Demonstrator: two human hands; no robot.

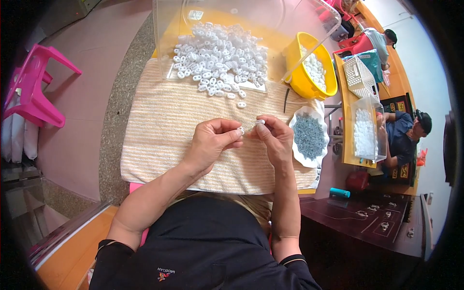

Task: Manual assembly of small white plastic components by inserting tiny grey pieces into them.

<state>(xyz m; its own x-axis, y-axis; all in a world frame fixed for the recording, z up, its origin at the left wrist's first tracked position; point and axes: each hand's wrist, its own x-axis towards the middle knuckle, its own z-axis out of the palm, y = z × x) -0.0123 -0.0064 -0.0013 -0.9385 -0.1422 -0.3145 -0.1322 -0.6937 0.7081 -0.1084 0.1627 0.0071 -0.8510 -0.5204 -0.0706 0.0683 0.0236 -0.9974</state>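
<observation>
My left hand point(210, 145) is closed in a pinch on a small white plastic piece point(241, 130), whose exact shape is partly hidden by the fingertips. Just to its right, my right hand point(275, 142) pinches a white oval plastic piece point(260, 122) between thumb and fingers. The two hands are a short way apart, above a beige striped towel point(154, 116). Beyond them lies a large heap of white oval pieces with two holes point(220, 55), a few of them loose at its near edge, such as one single oval piece point(241, 104).
A clear plastic bin point(156, 34) surrounds the heap's far part. At right stand a yellow basin point(292, 60) of white pieces and a white scalloped dish point(300, 159) of small grey parts. A thin black strip point(286, 100) lies between. Two people work farther right; a pink stool point(41, 89) stands left.
</observation>
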